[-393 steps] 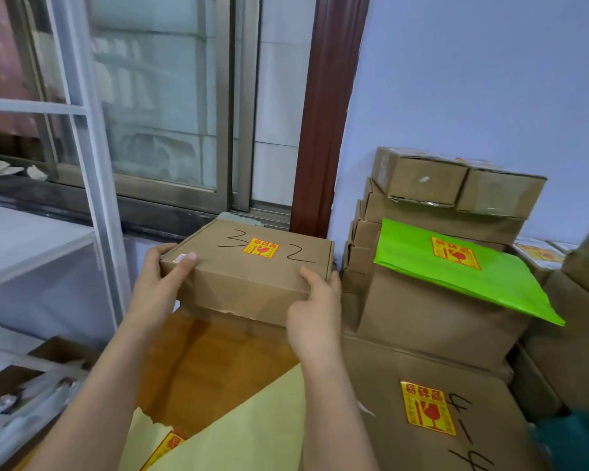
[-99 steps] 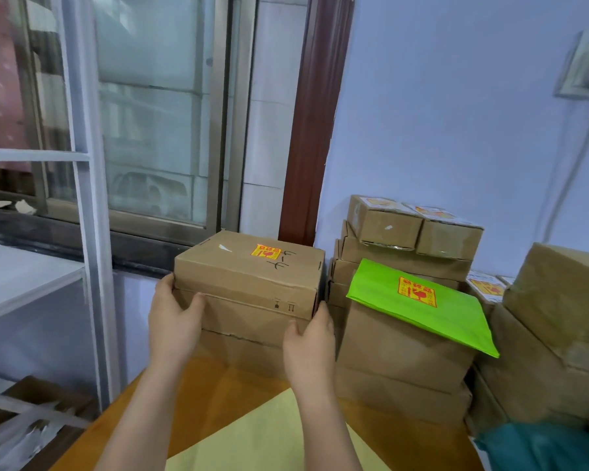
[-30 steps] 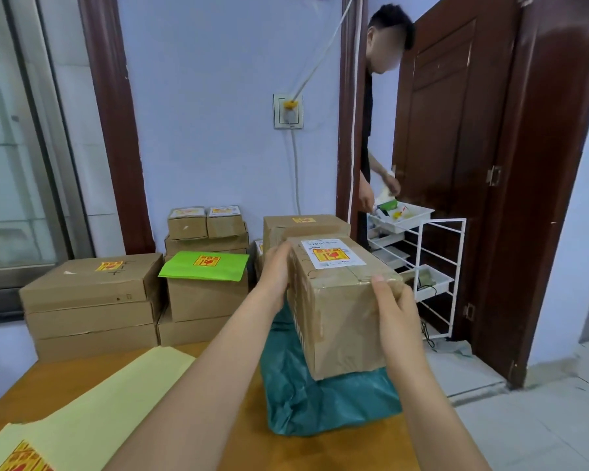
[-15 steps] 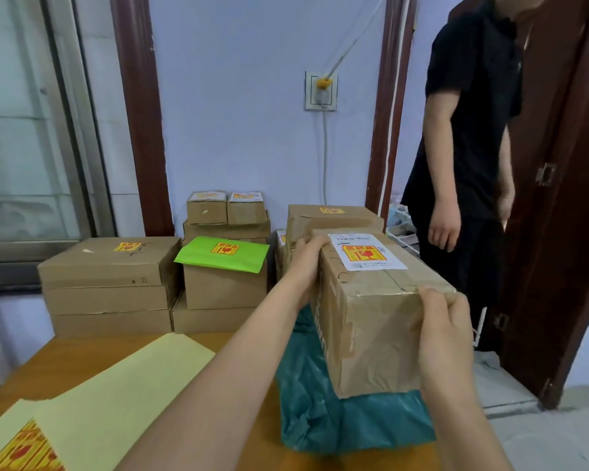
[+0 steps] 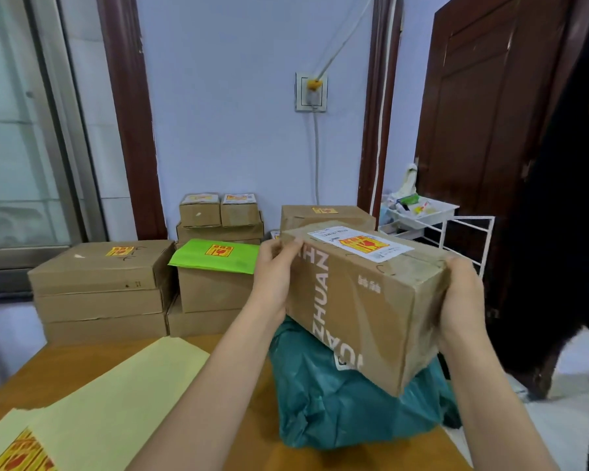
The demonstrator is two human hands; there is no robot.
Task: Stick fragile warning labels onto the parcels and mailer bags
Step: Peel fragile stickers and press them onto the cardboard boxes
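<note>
The long brown parcel (image 5: 364, 300) now sits closer to the camera and lower than half a second ago, tilted so its printed side faces the viewer, above the teal mailer bag (image 5: 351, 402). The left hand (image 5: 274, 277) grips the parcel's far-left end, its fingers (image 5: 288, 248) curled over the top edge; the right hand (image 5: 461, 300) clasps the near-right end, fingers wrapped round the corner. A yellow-and-red fragile label (image 5: 364, 244) already lies on the white shipping slip on the parcel's top face. The person in black (image 5: 565, 232), who stood in fuller view before, is now only a dark shape at the right edge.

The wooden tabletop (image 5: 62, 368) carries a pale yellow backing sheet (image 5: 116, 413) with labels left at its near-left corner. Along the back stand three stacked flat boxes (image 5: 99, 290), the top one labelled, then a taller pile with a green mailer bag (image 5: 218, 256) bearing a label and two small labelled boxes (image 5: 218, 212) on top. Another labelled box (image 5: 327, 215) stands behind the held parcel. Behind are a pale blue wall, a wall socket (image 5: 311, 91) with a cable, a window at left, a dark brown door (image 5: 483, 130), and a white wire rack (image 5: 436, 222).
</note>
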